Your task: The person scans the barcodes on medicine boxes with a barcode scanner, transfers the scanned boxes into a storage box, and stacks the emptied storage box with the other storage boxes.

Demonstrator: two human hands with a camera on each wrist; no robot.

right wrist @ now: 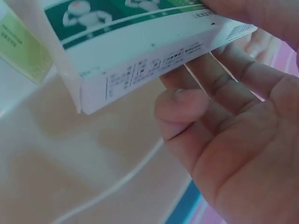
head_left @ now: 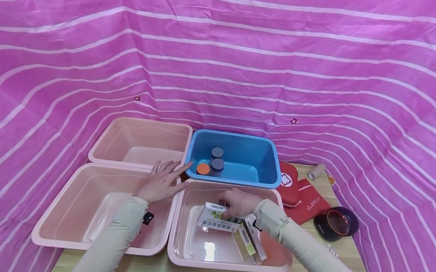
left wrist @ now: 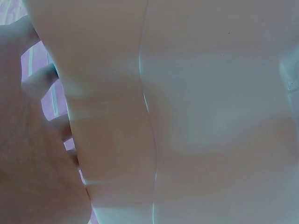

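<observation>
A: Head view: the white and green medicine box [head_left: 215, 216] is held by the right hand [head_left: 239, 203] above the floor of the near right pink bin [head_left: 185, 247]. Two narrower boxes [head_left: 249, 241] lie in the same bin, just beside it.

B: Grip detail?

A: Right wrist view only: the fingers [right wrist: 187, 105] curl under the medicine box [right wrist: 140, 60], thumb on top. The head view hides this.

B: Left hand?

A: The left hand [head_left: 164, 181] lies flat, fingers spread and straight, on the meeting rims of the near left pink bin [head_left: 56, 222] and the blue bin [head_left: 234, 178]. The left wrist view shows only blurred pink wall.

B: Open room?

A: The far pink bin [head_left: 105, 148] holds nothing visible. Bin rims touch; bare surface [head_left: 343, 252] lies at right.
</observation>
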